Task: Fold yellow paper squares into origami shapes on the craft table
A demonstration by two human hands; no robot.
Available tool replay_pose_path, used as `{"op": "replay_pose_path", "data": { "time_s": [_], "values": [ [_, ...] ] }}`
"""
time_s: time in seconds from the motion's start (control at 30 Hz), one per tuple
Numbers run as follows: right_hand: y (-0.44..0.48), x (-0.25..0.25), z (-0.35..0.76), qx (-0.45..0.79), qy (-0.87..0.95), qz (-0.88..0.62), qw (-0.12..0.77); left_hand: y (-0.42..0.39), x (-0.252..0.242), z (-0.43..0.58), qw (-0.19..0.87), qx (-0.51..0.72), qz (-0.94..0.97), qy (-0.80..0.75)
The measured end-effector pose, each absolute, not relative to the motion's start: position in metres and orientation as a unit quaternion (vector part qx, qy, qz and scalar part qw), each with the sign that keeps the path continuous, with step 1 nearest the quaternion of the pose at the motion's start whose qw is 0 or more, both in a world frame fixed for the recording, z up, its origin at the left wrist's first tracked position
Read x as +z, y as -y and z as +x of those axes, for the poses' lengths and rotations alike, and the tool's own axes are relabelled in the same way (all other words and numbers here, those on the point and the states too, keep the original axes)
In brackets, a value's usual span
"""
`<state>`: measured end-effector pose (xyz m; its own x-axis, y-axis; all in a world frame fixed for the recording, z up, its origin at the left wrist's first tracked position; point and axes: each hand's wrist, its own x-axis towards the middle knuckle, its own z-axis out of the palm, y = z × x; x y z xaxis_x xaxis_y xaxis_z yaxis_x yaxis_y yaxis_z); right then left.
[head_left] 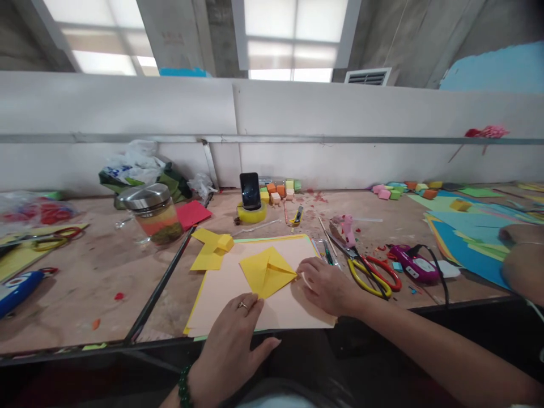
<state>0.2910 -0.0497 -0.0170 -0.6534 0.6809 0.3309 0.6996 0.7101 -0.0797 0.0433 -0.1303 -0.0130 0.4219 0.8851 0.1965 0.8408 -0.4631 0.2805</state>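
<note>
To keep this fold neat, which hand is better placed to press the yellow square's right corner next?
Probably the right hand: it is at that corner of the yellow square, while the left hand is at the bottom one.

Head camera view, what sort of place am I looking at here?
Probably a paper craft workshop, judging by the folded yellow paper, the coloured sheets at the right, and the small colourful blocks towards the table's back.

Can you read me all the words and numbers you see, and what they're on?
No text is clear enough to read.
White plastic bag: blue print, too blurred.
Wall between the windows: faint reddish marks, too blurred.
Blue object at far left: white marking, too small.
</note>
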Motion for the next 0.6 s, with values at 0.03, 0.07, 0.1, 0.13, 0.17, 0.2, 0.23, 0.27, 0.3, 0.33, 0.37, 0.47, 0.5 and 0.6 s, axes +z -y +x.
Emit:
{"op": "replay_pose_path", "data": {
  "time_s": [0.03, 0.07, 0.1, 0.13, 0.17, 0.2, 0.23, 0.27, 0.3, 0.33, 0.37, 0.47, 0.5, 0.6],
  "values": [
    [0.047, -0.014, 0.286, -0.046, 0.915, -0.365, 0.168, 0.129, -0.009, 0.043, 0.084, 0.152, 0.84, -0.514],
    [0.045, -0.01, 0.28, -0.067, 0.926, -0.337, 0.156, 0.128, -0.005, 0.043, 0.098, 0.141, 0.839, -0.516],
    [0.044, -0.006, 0.274, -0.085, 0.939, -0.301, 0.142, 0.127, 0.0, 0.044, 0.111, 0.128, 0.839, -0.517],
    [0.043, -0.003, 0.267, -0.092, 0.953, -0.259, 0.124, 0.127, 0.004, 0.045, 0.12, 0.113, 0.839, -0.518],
    [0.043, 0.0, 0.261, -0.086, 0.966, -0.221, 0.105, 0.126, 0.008, 0.046, 0.125, 0.098, 0.839, -0.52],
    [0.044, 0.002, 0.256, -0.068, 0.974, -0.197, 0.086, 0.125, 0.011, 0.047, 0.125, 0.081, 0.84, -0.522],
    [0.046, 0.004, 0.251, -0.038, 0.978, -0.192, 0.068, 0.125, 0.014, 0.049, 0.122, 0.065, 0.84, -0.524],
    [0.049, 0.005, 0.247, 0.002, 0.975, -0.214, 0.056, 0.124, 0.015, 0.051, 0.116, 0.052, 0.841, -0.527],
    [0.05, 0.005, 0.244, 0.052, 0.963, -0.259, 0.052, 0.124, 0.016, 0.052, 0.111, 0.043, 0.841, -0.528],
    [0.051, 0.005, 0.242, 0.104, 0.942, -0.313, 0.053, 0.123, 0.016, 0.053, 0.109, 0.041, 0.841, -0.528],
    [0.05, 0.006, 0.241, 0.153, 0.915, -0.369, 0.059, 0.123, 0.014, 0.053, 0.111, 0.045, 0.84, -0.529],
    [0.041, 0.008, 0.237, 0.221, 0.856, -0.465, 0.05, 0.123, 0.008, 0.052, 0.125, 0.07, 0.836, -0.529],
    [0.036, 0.009, 0.235, 0.222, 0.851, -0.475, 0.034, 0.123, 0.005, 0.052, 0.126, 0.077, 0.835, -0.53],
    [0.024, 0.015, 0.228, 0.211, 0.846, -0.488, -0.038, 0.123, 0.0, 0.05, 0.122, 0.088, 0.837, -0.526]
  ]
}}
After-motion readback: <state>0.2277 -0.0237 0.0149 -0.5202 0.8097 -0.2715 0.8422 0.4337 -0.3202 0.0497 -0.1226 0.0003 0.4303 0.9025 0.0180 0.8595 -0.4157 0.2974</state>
